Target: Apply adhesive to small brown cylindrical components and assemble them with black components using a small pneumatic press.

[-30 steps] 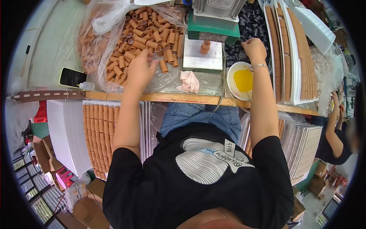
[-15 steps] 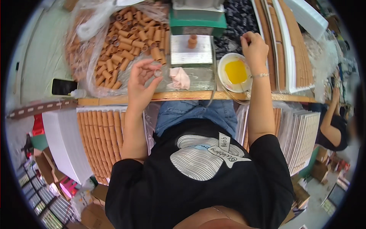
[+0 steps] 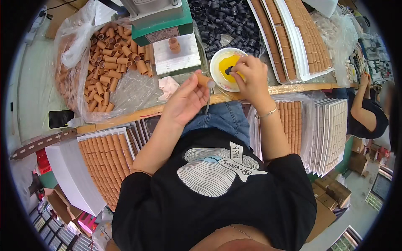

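Note:
Between the fingers and thumb of my left hand (image 3: pixel 184 100) is an orange-brown tube (image 3: pixel 202 80), its pale end turned right toward the bowl. My right hand (image 3: pixel 251 77) pinches a small black ring-like part (image 3: pixel 228 70) over the white bowl (image 3: pixel 215 69) of yellow liquid (image 3: pixel 226 62). Whether the part touches the liquid I cannot tell. Beyond my left hand, a tan collared piece (image 3: pixel 174 45) stands upright on the metal plate (image 3: pixel 161 54) of a green and grey press (image 3: pixel 167 31). A crumpled pale pink cloth (image 3: pixel 168 86) lies beside my left hand.
A heap of orange-brown tubes (image 3: pixel 111 60) in clear plastic fills the left, black parts (image 3: pixel 222 21) the back. Trays of tan tubes (image 3: pixel 303 33) stand at right. A phone (image 3: pixel 60 119) lies far left. The table's wooden edge (image 3: pixel 138 113) runs before me; another person (image 3: pixel 364 111) sits far right.
My left hand has moved right, toward the bowl, with the tube. My right hand has come from beside the black parts to the bowl, now holding a black part. The whole view has shifted and tilted.

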Demonstrator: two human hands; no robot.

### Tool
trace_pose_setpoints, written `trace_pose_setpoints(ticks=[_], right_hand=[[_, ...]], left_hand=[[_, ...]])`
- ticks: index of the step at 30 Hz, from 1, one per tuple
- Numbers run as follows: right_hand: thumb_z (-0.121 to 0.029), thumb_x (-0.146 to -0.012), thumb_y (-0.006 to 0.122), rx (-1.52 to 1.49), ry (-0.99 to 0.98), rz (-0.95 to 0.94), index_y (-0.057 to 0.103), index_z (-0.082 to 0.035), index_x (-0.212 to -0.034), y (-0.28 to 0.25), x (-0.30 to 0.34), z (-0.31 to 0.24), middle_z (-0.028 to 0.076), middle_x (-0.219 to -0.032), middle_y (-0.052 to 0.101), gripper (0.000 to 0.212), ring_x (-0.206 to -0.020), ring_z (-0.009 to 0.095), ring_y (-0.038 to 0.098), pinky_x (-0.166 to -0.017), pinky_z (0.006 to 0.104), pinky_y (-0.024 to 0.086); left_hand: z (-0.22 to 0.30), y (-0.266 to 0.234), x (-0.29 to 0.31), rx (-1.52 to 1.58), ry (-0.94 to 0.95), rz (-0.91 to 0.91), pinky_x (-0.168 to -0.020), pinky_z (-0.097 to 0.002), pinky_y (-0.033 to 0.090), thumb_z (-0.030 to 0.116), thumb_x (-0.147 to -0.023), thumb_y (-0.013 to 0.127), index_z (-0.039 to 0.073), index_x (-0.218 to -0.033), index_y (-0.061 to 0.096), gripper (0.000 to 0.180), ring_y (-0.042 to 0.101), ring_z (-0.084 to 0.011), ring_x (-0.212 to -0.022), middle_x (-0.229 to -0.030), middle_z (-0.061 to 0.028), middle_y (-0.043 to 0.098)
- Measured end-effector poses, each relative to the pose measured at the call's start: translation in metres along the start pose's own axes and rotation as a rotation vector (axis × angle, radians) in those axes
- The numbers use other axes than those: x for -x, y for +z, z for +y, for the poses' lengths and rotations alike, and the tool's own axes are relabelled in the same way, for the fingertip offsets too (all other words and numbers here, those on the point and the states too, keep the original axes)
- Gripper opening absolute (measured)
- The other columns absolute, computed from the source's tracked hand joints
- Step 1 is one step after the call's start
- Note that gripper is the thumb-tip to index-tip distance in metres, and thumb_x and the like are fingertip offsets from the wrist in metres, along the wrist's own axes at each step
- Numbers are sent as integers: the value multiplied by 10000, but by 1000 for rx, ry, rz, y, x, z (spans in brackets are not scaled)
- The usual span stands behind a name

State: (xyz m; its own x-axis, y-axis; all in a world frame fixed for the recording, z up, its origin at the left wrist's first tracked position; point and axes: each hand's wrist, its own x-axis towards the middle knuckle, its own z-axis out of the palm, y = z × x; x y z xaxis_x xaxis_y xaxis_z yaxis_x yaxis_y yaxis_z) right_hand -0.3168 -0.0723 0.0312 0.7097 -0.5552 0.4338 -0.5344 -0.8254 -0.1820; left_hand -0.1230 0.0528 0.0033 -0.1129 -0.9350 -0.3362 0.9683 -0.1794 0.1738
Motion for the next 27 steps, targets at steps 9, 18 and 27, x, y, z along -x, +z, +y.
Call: trace_pose_setpoints(ticks=[9, 18, 27], right_hand=[[-118, -739, 728, -344, 18, 281, 652, -100, -844, -28, -9, -38, 62, -993, 591, 131, -962, 275, 558, -851, 410, 395], [-136, -809, 693, -463, 381, 548, 694, -90, -858, -47, -6, 44, 83, -899, 652, 67, -840, 277, 601, -763, 391, 465], [-330, -743, 771, 240, 1025, 120, 681, -80, -983, -85, 30, 188, 116, -967, 671, 358, -949, 315, 624, -830, 449, 481]], left_hand=[[-22, 17, -15, -178, 106, 56, -884, -267, 509, 193, -957, 600, 81, -1182, 549, 256, 605, -142, -1012, -1094, -38, 630], [-13, 10, -12, -114, 62, 52, -878, -259, 536, 171, -972, 571, 32, -1171, 562, 243, 630, -158, -997, -1103, -75, 632], [0, 3, -16, -56, 68, 28, -856, -268, 554, 147, -974, 563, 37, -1163, 579, 220, 638, -170, -980, -1096, -83, 642]])
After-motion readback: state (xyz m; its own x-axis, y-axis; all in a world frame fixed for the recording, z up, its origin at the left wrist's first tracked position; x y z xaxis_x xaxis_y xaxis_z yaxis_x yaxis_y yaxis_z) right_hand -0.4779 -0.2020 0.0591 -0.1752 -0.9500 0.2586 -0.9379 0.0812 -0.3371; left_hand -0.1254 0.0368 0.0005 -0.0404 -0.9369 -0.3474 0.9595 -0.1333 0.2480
